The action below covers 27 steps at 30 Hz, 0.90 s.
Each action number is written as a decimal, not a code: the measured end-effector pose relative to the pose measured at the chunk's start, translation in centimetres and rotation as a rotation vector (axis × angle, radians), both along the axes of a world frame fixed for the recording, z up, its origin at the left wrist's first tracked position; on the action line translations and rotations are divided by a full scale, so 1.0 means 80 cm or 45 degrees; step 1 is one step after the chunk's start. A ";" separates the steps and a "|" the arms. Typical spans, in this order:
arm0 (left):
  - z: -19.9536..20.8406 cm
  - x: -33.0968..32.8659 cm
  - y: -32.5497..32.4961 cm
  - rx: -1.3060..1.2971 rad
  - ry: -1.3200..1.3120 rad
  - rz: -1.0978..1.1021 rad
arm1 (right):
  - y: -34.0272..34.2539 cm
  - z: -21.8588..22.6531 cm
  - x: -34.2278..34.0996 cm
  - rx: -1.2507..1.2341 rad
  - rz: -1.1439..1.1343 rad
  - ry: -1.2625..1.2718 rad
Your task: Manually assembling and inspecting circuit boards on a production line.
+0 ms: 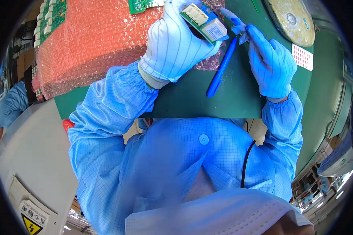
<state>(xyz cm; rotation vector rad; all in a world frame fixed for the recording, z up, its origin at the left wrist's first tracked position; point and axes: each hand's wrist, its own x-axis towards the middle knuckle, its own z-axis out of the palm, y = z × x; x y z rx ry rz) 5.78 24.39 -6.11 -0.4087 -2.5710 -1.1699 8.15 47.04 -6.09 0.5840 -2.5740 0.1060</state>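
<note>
My left hand [172, 47], in a white striped glove, is closed around a small green circuit board [202, 27]. The board carries a row of white connectors, a white labelled block and a blue part. To the right, my gloved right hand [272, 62] has its thumb and index finger pinched together. At its fingertips is a crumpled, blue-stained whitish piece [237, 26], whose kind I cannot make out. Between the hands a blue marker pen [222, 69] slants on the green mat, its upper end close to that piece. Blue stains show on the right glove.
Pink bubble wrap [94, 43] covers the left of the green work mat [184, 98]. Further circuit boards [53, 15] lie at the far left, with another board [145, 4] at the back. At right are a round worn stone-like disc [292, 19] and a red-marked label sheet [302, 57].
</note>
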 end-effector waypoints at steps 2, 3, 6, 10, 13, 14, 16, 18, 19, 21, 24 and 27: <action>-0.009 -0.001 -0.002 0.034 0.089 -0.017 | 0.004 0.000 -0.002 -0.111 0.073 -0.075; -0.006 -0.001 -0.001 0.041 0.085 -0.008 | 0.003 -0.001 -0.003 -0.104 0.082 -0.080; 0.000 -0.001 -0.001 0.082 -0.051 0.022 | 0.000 0.000 -0.002 -0.122 0.124 -0.007; -0.041 -0.023 -0.001 0.293 0.337 -0.145 | -0.001 -0.003 -0.004 -0.092 0.115 -0.050; -0.061 -0.042 0.004 0.166 0.965 -0.148 | -0.007 -0.003 -0.008 -0.042 0.108 -0.066; -0.063 -0.044 0.005 0.091 1.027 -0.163 | -0.012 0.000 -0.009 -0.023 0.100 -0.083; -0.017 -0.019 0.000 0.090 0.644 -0.219 | -0.020 0.009 -0.010 0.025 0.075 -0.126; -0.013 -0.058 0.015 0.487 0.949 -0.402 | -0.023 0.011 -0.011 0.071 0.096 -0.149; -0.021 -0.046 0.010 0.493 0.951 -0.402 | -0.019 0.007 -0.007 0.077 0.094 -0.148; -0.007 -0.005 -0.004 0.188 -0.016 -0.167 | -0.006 0.000 0.002 0.092 0.075 -0.113; -0.009 -0.004 -0.003 0.274 0.005 -0.216 | -0.006 0.001 0.004 0.065 0.091 -0.049; -0.062 -0.043 0.001 0.332 0.947 -0.250 | -0.019 0.019 0.002 0.053 0.054 -0.141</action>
